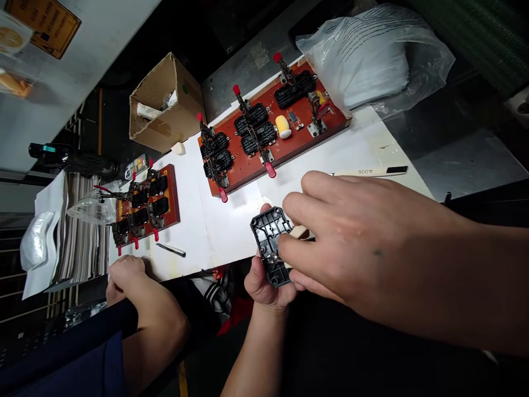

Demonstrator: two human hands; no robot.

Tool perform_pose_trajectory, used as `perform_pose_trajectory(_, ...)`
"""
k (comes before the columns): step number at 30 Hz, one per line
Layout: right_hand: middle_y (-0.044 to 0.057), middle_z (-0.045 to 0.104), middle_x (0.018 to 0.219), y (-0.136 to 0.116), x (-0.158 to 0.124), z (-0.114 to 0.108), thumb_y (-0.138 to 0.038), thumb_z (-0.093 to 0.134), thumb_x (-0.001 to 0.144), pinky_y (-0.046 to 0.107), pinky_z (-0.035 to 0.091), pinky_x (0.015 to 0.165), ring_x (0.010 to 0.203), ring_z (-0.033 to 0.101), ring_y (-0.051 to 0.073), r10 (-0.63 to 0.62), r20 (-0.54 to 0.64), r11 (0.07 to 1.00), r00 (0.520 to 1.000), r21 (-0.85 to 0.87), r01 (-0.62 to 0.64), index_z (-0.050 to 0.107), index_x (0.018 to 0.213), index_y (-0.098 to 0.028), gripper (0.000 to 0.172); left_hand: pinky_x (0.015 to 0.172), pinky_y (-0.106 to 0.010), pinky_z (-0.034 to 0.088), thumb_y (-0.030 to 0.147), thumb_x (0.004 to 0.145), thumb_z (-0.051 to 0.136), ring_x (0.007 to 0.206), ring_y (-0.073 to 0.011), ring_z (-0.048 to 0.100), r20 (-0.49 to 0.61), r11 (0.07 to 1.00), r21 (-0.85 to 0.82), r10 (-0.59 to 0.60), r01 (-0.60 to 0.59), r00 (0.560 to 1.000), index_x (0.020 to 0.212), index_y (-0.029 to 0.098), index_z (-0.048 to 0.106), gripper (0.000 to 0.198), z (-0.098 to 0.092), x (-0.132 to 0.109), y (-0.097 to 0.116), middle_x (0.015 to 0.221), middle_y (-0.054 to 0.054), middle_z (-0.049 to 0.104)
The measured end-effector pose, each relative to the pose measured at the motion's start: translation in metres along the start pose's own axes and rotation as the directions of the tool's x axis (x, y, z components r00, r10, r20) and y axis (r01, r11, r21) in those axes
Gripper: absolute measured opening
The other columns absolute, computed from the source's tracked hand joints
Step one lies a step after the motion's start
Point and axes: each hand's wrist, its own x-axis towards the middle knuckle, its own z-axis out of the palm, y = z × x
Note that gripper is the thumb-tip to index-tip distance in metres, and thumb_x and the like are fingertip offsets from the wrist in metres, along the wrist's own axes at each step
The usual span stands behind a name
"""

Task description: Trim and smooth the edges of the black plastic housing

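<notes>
My left hand [264, 281] cradles a black ribbed plastic plate [270, 231] with cut corners and round bosses, its inner side facing up. The thumb lies along one edge and a fingertip shows at the far edge. Over the plate's right side, my right hand [343, 237] pinches a small beige block [300, 232], partly hidden by the fingers. Whether the block touches the plate I cannot tell. Beyond my hands stands a red-brown fixture board [231, 173] with toggle clamps and several black plates [256, 127]. A yellow-and-white roll-shaped piece [283, 127] rests on that board.
A second clamp fixture [173, 204] stands to the left, near a black pen-like tool [171, 250]. A co-worker's hands [126, 273] rest at the table edge. Around the back are a cardboard box [188, 105], a plastic bag [372, 60] and a pale strip marked A006 [372, 171].
</notes>
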Motion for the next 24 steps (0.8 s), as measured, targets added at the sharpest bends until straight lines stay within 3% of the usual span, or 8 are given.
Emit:
perform_pose_trajectory(3,0.008,0.065,0.087,0.002,0.000,0.003,-0.034,0.066,0.104,0.035,0.039,0.061,0.086,0.057,0.024,-0.024,-0.014,0.999,1.000,0.043,0.025,0.073,0.080,-0.021,0.028,0.067,-0.044,0.061,0.085,0.080,0.072,0.091,-0.0349,0.074,-0.023,0.999,-0.032,0.013,-0.014,1.000,0.169,0.043,0.035,0.105,-0.007,0.003,-0.008,0.125,-0.011,0.077)
perform_pose_trajectory(7,0.008,0.067,0.089,0.005,-0.001,0.007,-0.034,0.063,0.108,0.035,0.042,0.062,0.086,0.058,0.024,-0.061,-0.039,0.996,0.997,0.059,0.063,0.074,0.083,-0.021,0.030,0.057,-0.038,0.057,0.087,0.083,0.067,0.068,-0.0249,0.070,0.050,0.999,-0.041,-0.022,0.024,0.999,0.172,0.042,0.027,0.108,-0.015,0.003,-0.010,0.132,-0.013,0.075)
perform_pose_trajectory(11,0.008,0.069,0.105,0.018,-0.007,0.001,-0.036,0.062,0.108,0.043,0.053,0.083,0.103,0.061,0.029,-0.073,-0.048,0.997,0.996,0.029,0.075,0.078,0.103,-0.020,0.022,0.048,-0.024,0.053,0.068,0.089,0.075,0.059,-0.0147,0.065,0.078,0.992,-0.124,0.030,-0.020,0.997,0.168,0.041,0.036,0.092,-0.011,0.005,0.005,0.121,-0.010,0.077)
perform_pose_trajectory(14,0.010,0.065,0.126,0.044,-0.026,-0.006,-0.044,0.055,0.112,0.053,0.051,0.102,0.121,0.059,0.034,-0.002,-0.065,1.000,0.998,-0.016,0.001,0.073,0.127,-0.018,0.034,0.047,-0.013,0.051,0.050,0.094,0.075,0.075,-0.0152,0.070,0.052,0.968,-0.229,0.115,-0.100,0.992,0.163,0.034,0.045,0.077,-0.008,0.012,0.020,0.113,-0.010,0.075)
perform_pose_trajectory(16,0.014,0.063,0.133,0.074,-0.045,-0.005,-0.050,0.055,0.113,0.056,0.047,0.110,0.129,0.056,0.037,0.119,-0.045,0.990,0.992,-0.068,-0.122,0.069,0.137,-0.015,0.045,0.043,-0.011,0.048,0.038,0.098,0.068,0.080,-0.0168,0.070,0.055,0.969,-0.233,0.097,-0.081,0.994,0.162,0.028,0.045,0.069,-0.008,0.016,0.026,0.114,-0.013,0.071)
perform_pose_trajectory(18,0.016,0.064,0.132,0.110,-0.067,0.003,-0.056,0.060,0.110,0.058,0.045,0.111,0.132,0.055,0.040,0.305,0.000,0.944,0.952,-0.134,-0.303,0.069,0.143,-0.015,0.053,0.037,-0.012,0.044,0.028,0.099,0.062,0.078,-0.0175,0.068,0.068,0.980,-0.195,0.064,-0.049,0.996,0.164,0.025,0.040,0.068,-0.010,0.018,0.028,0.111,-0.014,0.069)
perform_pose_trajectory(21,0.017,0.065,0.134,0.165,-0.095,0.024,-0.065,0.058,0.107,0.058,0.045,0.102,0.135,0.052,0.045,0.593,0.054,0.793,0.803,-0.208,-0.572,0.071,0.146,-0.017,0.063,0.038,-0.013,0.048,0.017,0.096,0.061,0.080,-0.0187,0.068,0.109,0.993,-0.117,0.021,-0.008,0.994,0.167,0.029,0.032,0.077,-0.007,0.018,0.022,0.112,-0.012,0.067)
perform_pose_trajectory(24,0.020,0.062,0.142,0.198,-0.111,0.043,-0.064,0.057,0.105,0.058,0.042,0.103,0.142,0.047,0.048,0.694,0.074,0.711,0.716,-0.221,-0.667,0.070,0.148,-0.015,0.067,0.042,-0.013,0.051,0.014,0.093,0.067,0.084,-0.0183,0.069,0.140,0.997,-0.065,-0.022,0.031,0.990,0.168,0.037,0.027,0.088,0.003,0.014,0.013,0.116,-0.010,0.066)
